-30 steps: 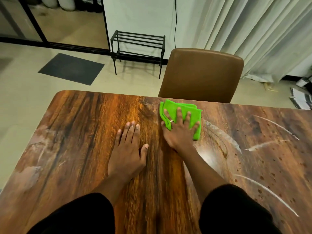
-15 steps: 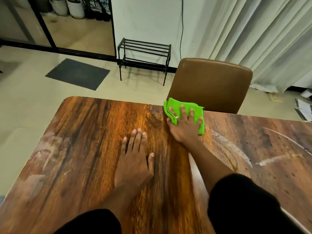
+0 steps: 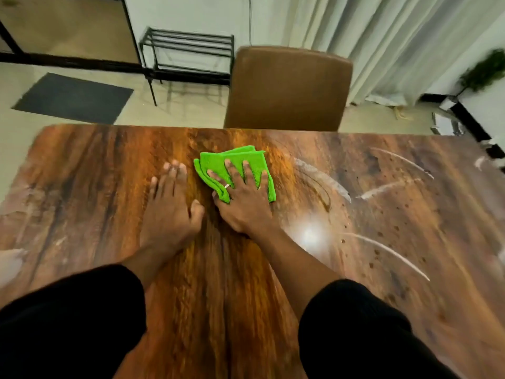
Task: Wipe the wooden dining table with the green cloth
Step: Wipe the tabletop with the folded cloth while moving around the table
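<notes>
Our right hand point(image 3: 243, 203) presses flat, fingers spread, on the green cloth point(image 3: 218, 162) so it rubs the wooden worktop point(image 3: 82, 187), while our flat left hand point(image 3: 169, 212) at its nine o'clock steadies us.

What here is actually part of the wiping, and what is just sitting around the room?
In the job: green cloth, right hand pressing it flat, left hand resting on the wooden table.
Just lying about: brown chair, black rack, dark mat, curtains, plant.
</notes>
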